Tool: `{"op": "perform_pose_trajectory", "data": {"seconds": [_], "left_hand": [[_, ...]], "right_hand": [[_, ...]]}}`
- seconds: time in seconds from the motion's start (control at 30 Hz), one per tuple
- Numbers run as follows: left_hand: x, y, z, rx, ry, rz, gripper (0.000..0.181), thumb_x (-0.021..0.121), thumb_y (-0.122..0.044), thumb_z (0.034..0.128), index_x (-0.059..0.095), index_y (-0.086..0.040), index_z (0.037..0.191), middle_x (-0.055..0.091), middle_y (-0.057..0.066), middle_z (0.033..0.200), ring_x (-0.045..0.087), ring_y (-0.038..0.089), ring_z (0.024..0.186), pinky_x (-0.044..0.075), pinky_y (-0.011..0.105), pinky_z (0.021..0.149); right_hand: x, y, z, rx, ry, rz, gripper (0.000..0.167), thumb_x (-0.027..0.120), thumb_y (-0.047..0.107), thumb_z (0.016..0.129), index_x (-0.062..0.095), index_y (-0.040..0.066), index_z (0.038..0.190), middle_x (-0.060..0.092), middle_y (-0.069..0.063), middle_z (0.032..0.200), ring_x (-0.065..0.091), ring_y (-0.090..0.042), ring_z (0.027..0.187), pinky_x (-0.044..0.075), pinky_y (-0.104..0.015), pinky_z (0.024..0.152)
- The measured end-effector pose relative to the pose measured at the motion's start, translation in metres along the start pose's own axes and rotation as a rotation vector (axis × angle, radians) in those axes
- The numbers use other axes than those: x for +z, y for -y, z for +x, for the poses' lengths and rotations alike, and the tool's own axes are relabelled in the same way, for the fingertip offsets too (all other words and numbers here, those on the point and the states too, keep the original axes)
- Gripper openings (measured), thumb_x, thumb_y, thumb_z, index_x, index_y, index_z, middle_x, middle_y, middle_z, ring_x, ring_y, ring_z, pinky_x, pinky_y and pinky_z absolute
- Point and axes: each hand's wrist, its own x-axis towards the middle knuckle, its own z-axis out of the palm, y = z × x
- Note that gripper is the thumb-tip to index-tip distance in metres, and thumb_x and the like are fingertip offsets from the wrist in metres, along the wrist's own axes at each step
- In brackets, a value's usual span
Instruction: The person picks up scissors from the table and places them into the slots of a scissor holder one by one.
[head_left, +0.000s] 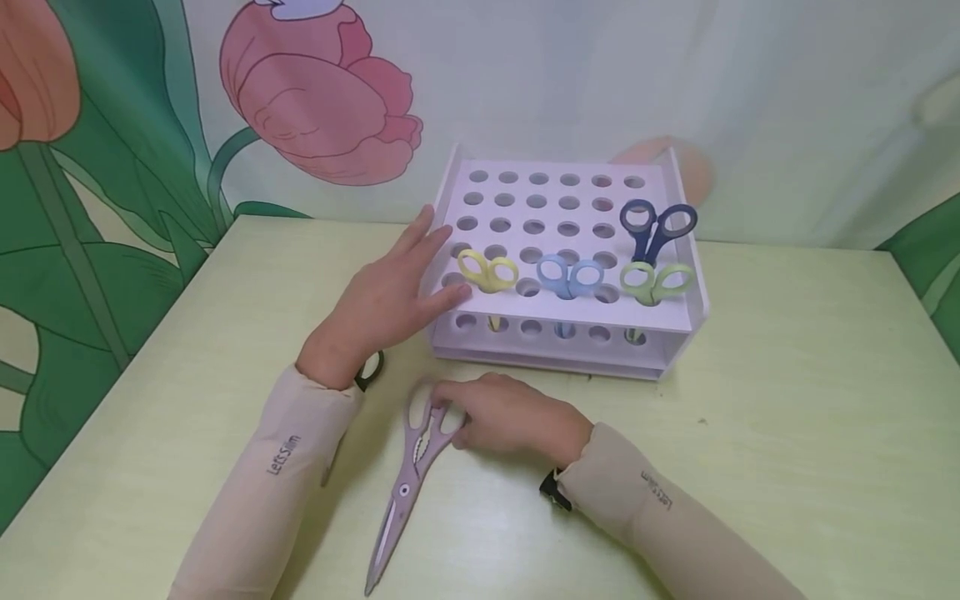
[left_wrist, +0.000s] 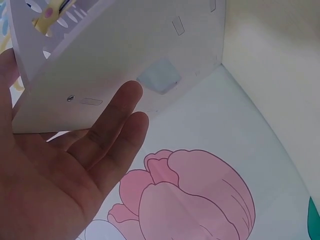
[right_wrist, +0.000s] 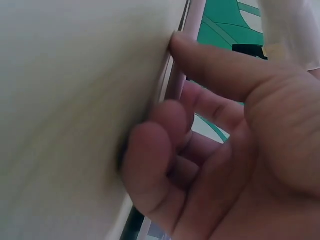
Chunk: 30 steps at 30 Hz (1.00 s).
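One pair of pink kitchen scissors (head_left: 405, 490) in my right hand (head_left: 510, 421), left hand (head_left: 378, 308) on the rack.
Right fingers are curled round the handle loop nearest them, blades pointing to 7 o'clock over the pale green table (head_left: 810, 375). Left fingers are spread pretty wide against the side of the white perforated rack (head_left: 525, 308), which sits at 1 o'clock from the pink pair. Black handle loop (head_left: 363, 382) pokes out by my left wrist.

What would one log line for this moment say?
left hand: touches rack; right hand: grips pink scissors by handle; in rack: four scissors
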Motion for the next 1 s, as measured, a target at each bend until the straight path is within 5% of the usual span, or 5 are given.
{"op": "perform_pose_trajectory", "data": {"seconds": [0.27,0.57,0.77,1.0], "left_hand": [[0.001,0.000,0.000,-0.014,0.013,0.001,0.084,0.059,-0.057,0.0964,0.027,-0.015,0.161,0.002,-0.001,0.169,0.038,0.031,0.143,0.039,0.051,0.107],[0.000,-0.002,0.000,-0.019,0.014,0.003,0.084,0.060,-0.057,0.0961,0.027,-0.016,0.162,0.001,-0.001,0.169,0.036,0.031,0.144,0.038,0.052,0.107],[0.000,-0.002,0.000,-0.024,0.016,-0.003,0.085,0.059,-0.059,0.0960,0.026,-0.017,0.162,0.000,-0.002,0.169,0.037,0.031,0.144,0.038,0.052,0.108],[0.000,-0.002,0.000,-0.011,0.007,0.000,0.084,0.060,-0.057,0.0963,0.027,-0.015,0.161,0.002,0.000,0.169,0.042,0.032,0.140,0.040,0.051,0.105]], "right_hand": [[-0.011,-0.004,-0.006,0.020,0.064,-0.024,0.033,0.085,0.019,0.082,0.064,0.021,0.107,0.063,0.012,0.088,0.057,-0.013,0.079,0.048,-0.030,0.076],[-0.024,-0.010,-0.013,0.079,0.132,0.019,0.031,0.082,0.019,0.085,0.063,0.022,0.109,0.061,0.009,0.086,0.054,-0.013,0.075,0.047,-0.030,0.071],[-0.027,-0.014,-0.015,0.077,0.098,0.097,0.020,0.077,0.030,0.091,0.063,0.022,0.103,0.059,0.005,0.081,0.051,-0.014,0.072,0.045,-0.033,0.068],[-0.031,-0.019,-0.015,0.015,0.018,0.179,0.008,0.068,0.021,0.098,0.061,0.019,0.103,0.062,0.005,0.086,0.055,-0.014,0.077,0.047,-0.033,0.072]]}}
